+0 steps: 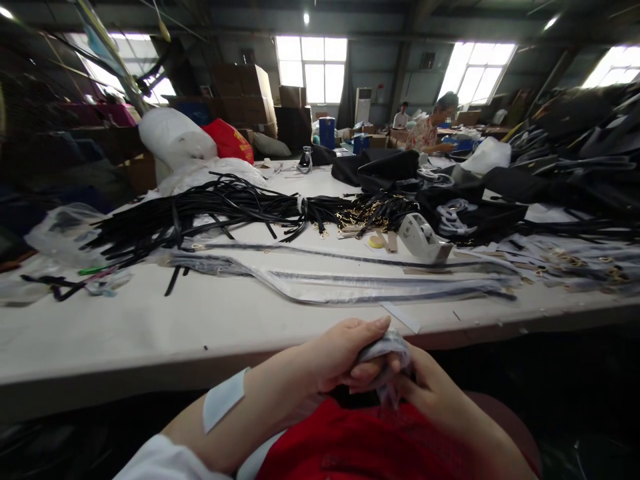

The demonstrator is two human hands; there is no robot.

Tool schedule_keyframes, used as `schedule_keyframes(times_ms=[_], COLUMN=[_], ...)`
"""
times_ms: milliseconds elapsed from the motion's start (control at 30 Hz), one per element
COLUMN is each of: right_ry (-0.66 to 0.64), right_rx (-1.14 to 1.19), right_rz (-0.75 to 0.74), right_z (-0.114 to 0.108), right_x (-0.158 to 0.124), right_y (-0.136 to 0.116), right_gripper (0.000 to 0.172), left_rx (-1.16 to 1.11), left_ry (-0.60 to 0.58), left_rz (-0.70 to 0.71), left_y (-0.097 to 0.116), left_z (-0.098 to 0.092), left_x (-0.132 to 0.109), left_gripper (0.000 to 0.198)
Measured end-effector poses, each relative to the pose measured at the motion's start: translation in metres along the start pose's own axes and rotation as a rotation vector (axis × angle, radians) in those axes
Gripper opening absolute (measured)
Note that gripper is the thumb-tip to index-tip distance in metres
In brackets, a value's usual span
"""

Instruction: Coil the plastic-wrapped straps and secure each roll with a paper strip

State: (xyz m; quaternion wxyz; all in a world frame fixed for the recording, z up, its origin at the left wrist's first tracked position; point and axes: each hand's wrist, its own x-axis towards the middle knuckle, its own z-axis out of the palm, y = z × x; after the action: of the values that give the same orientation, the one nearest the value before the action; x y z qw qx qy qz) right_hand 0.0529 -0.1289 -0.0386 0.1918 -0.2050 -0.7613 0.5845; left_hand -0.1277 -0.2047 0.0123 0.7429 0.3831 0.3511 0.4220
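Both my hands meet in my lap below the table's front edge. My left hand (340,353) curls its fingers over a crumpled piece of clear plastic wrap (387,347). My right hand (425,383) grips the same wrap from underneath. What is inside the wrap, if anything, is hidden by my fingers. On the white table (150,327) just beyond lie long black straps in plastic sleeves (350,287).
A large bundle of black straps (200,213) lies at the left. A tape dispenser (423,239) stands mid-table, with black bags (550,173) piled on the right. People sit at the far end (430,127). Cardboard boxes (245,93) are stacked behind.
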Motion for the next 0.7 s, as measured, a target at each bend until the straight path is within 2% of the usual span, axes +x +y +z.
schedule_keyframes(times_ms=[67, 133, 167, 233, 300, 333, 367, 467, 533, 600, 700], right_ry=[0.130, 0.178, 0.138, -0.059, -0.251, -0.295, -0.287, -0.108, -0.077, -0.131, -0.288], right_rx=[-0.072, -0.098, -0.057, 0.112, 0.331, 0.425, 0.490, 0.468, 0.387, 0.357, 0.375], right_rz=[0.003, 0.014, 0.039, 0.117, 0.199, 0.221, 0.229, 0.231, 0.235, 0.240, 0.255], right_z=[-0.008, -0.014, -0.015, -0.010, 0.001, 0.008, 0.014, 0.026, 0.030, 0.033, 0.034], right_x=[0.006, 0.009, 0.009, 0.005, 0.001, 0.000, -0.001, 0.004, 0.008, 0.010, 0.001], right_y=[0.003, 0.004, 0.005, 0.006, 0.009, 0.011, 0.014, 0.019, 0.020, 0.017, 0.008], right_gripper=[0.027, 0.029, 0.031, 0.037, 0.046, 0.050, 0.053, 0.047, 0.039, 0.037, 0.035], left_rx=[0.027, 0.011, -0.021, -0.112, -0.218, -0.269, -0.311, -0.352, -0.288, -0.133, 0.378], left_ry=[-0.022, -0.030, -0.030, -0.017, 0.010, 0.043, 0.090, 0.238, 0.342, 0.469, 0.679], left_rz=[-0.002, 0.020, 0.059, 0.179, 0.281, 0.323, 0.364, 0.478, 0.573, 0.722, 0.982], left_y=[0.003, 0.004, 0.005, 0.007, 0.011, 0.014, 0.017, 0.027, 0.030, 0.029, 0.019], left_z=[0.002, 0.004, 0.005, 0.004, 0.003, 0.003, 0.003, 0.006, 0.008, 0.006, -0.007], left_x=[-0.003, -0.004, -0.003, 0.001, 0.005, 0.007, 0.008, 0.009, 0.010, 0.012, 0.014], left_gripper=[0.053, 0.053, 0.054, 0.058, 0.059, 0.057, 0.055, 0.047, 0.041, 0.040, 0.039])
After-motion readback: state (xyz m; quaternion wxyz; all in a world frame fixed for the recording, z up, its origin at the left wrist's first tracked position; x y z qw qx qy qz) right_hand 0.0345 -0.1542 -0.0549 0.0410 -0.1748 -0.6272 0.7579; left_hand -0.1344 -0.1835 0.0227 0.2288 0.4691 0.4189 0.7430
